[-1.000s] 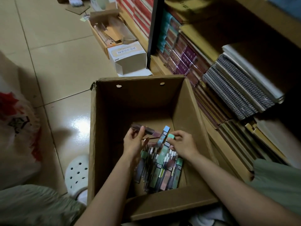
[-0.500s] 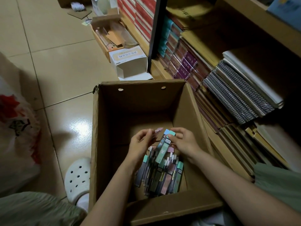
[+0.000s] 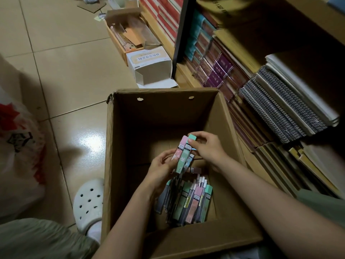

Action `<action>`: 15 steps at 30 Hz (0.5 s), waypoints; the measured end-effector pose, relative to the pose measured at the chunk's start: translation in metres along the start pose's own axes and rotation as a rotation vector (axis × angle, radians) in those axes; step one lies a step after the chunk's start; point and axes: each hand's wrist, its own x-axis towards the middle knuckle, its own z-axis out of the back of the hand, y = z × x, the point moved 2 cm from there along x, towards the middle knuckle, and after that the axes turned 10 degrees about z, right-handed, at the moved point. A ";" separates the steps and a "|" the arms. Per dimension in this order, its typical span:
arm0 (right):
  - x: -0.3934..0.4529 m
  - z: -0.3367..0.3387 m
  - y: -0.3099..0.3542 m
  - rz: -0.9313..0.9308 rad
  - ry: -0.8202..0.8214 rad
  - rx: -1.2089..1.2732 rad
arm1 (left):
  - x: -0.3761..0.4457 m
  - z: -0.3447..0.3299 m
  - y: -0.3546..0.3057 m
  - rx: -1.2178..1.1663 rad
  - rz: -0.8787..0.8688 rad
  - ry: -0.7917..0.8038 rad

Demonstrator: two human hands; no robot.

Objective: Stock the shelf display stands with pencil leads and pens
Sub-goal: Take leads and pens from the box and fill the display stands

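An open cardboard box [image 3: 164, 111] stands on the floor in front of me. Several pencil lead cases [image 3: 188, 200] in green, pink and grey lie in a heap on its bottom. My left hand [image 3: 160, 171] grips the lower part of a small bundle of lead cases [image 3: 183, 156], pink, green and blue, held upright above the heap. My right hand [image 3: 207, 146] pinches the top of the green case in that bundle with thumb and fingertips.
A shelf unit [image 3: 261, 86] with stacked notebooks and wrapped packs runs along the right. A white carton [image 3: 149, 66] and a wooden tray [image 3: 128, 38] sit on the tiled floor beyond the box. A plastic bag [image 3: 16, 146] is at left; my white shoe [image 3: 89, 202] is beside the box.
Both hands have risen from the heap with a few lead cases gathered into one upright bundle. The camera has tilted slightly, so the box sits lower in view.
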 end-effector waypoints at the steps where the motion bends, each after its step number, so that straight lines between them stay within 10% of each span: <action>1: 0.003 -0.003 -0.001 -0.004 -0.002 0.003 | 0.000 0.000 0.000 -0.020 0.014 0.014; 15: 0.010 -0.028 -0.093 -0.411 -0.184 -0.531 | 0.014 0.017 0.008 -0.073 -0.056 -0.226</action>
